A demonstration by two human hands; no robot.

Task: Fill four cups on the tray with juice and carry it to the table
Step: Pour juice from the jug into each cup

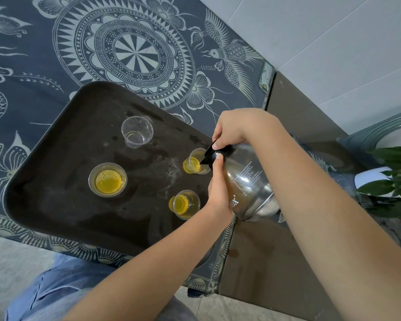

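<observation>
A dark brown tray [56,181] lies on a blue patterned cloth. Several clear plastic cups stand on it. The far cup [137,132] holds no juice. The left cup [107,179] and the near cup [184,204] hold yellow juice. A glass jug [248,184] with a black spout is tipped over the right cup [196,162], which has juice in it. My right hand [232,129] grips the jug's top from above. My left hand [218,188] holds the jug's side near the spout.
The blue cloth with pale patterns [125,49] covers the table. A dark glass surface [276,262] continues to the right. A potted green plant [394,181] stands at the right edge. My jeans-clad legs [63,290] are below the table's near edge.
</observation>
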